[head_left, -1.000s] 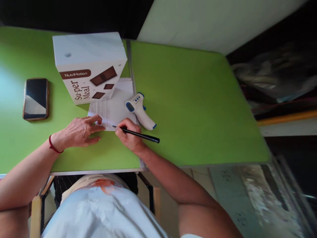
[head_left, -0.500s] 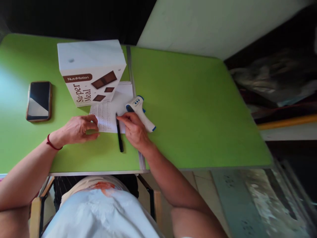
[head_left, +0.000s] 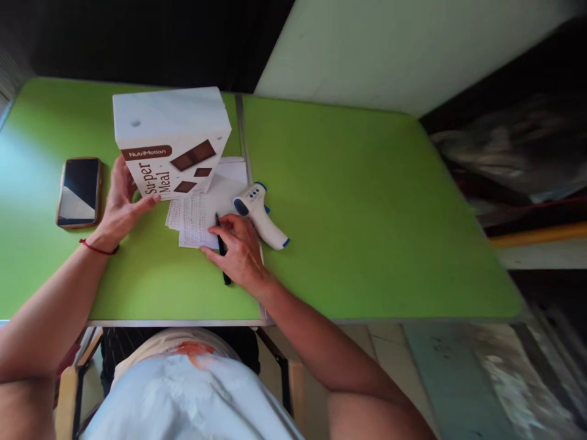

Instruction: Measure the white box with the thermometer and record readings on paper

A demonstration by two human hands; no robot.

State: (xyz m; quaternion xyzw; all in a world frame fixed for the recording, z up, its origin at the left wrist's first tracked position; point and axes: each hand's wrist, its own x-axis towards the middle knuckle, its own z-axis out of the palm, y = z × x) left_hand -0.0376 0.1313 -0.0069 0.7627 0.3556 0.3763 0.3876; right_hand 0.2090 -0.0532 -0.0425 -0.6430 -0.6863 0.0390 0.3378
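A white NutriMotion "Su-per Meal" box (head_left: 177,137) stands upright on the green table, partly over the papers. My left hand (head_left: 121,205) is at its lower left corner, thumb along the front's bottom edge and fingers round the side, partly hidden. Below the box lie printed white papers (head_left: 190,223), which overlap. My right hand (head_left: 238,250) hovers low over their right part, fingers apart and holding nothing. Under its fingers lies a black pen (head_left: 226,278), its middle partly covered. A white and blue infrared thermometer (head_left: 266,223) rests just right of that hand.
A phone (head_left: 79,192) in a brown case lies left of my left hand. The table (head_left: 367,214) has a metal seam running front to back beside the papers. A dark panel and pale wall stand behind it; a cluttered shelf is at the right.
My left hand has moved up and left from the papers' edge to the box's lower corner. My right hand has spread its fingers and shifted slightly down over the pen. The papers look more fanned out.
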